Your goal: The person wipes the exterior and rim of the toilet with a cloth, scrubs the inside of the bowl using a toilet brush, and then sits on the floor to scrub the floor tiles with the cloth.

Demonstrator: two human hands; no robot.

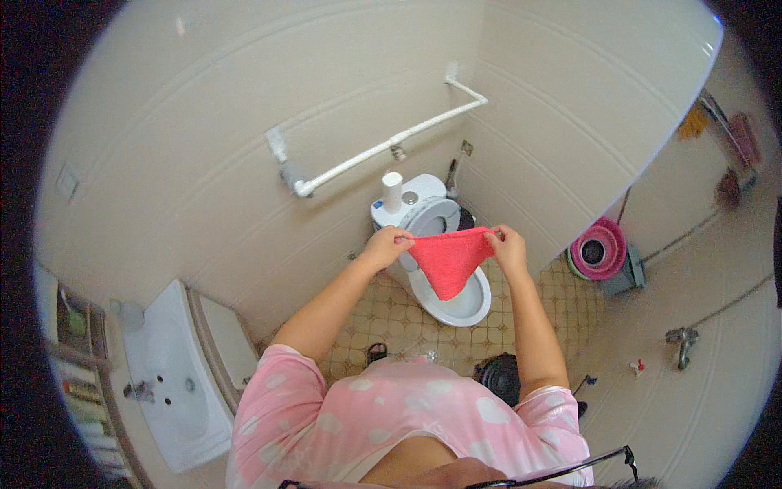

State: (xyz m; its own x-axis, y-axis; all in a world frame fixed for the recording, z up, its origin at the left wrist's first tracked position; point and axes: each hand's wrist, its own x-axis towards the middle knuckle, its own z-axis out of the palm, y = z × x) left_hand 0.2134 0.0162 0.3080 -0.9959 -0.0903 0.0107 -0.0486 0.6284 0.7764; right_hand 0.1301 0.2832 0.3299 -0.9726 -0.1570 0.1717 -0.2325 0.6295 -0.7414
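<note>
A red cloth (pixel 449 263) hangs between my two hands, its upper edge stretched nearly straight and its lower part drooping to a rounded point. My left hand (pixel 387 246) pinches the upper left corner, and my right hand (pixel 507 247) pinches the upper right corner. Behind and below the cloth is a white toilet (pixel 476 305) with its lid raised; the cloth hides part of the bowl and seat. A white cylinder (pixel 393 191) stands on the cistern, beside the round flush button (pixel 410 197).
A white pipe rail (pixel 372 151) runs along the wall above the toilet. At the left is a washbasin (pixel 177 379). Pink basins (pixel 602 244) sit stacked at the right, near a wall tap (pixel 682 347). A black round container (pixel 500 378) stands on the tiled floor.
</note>
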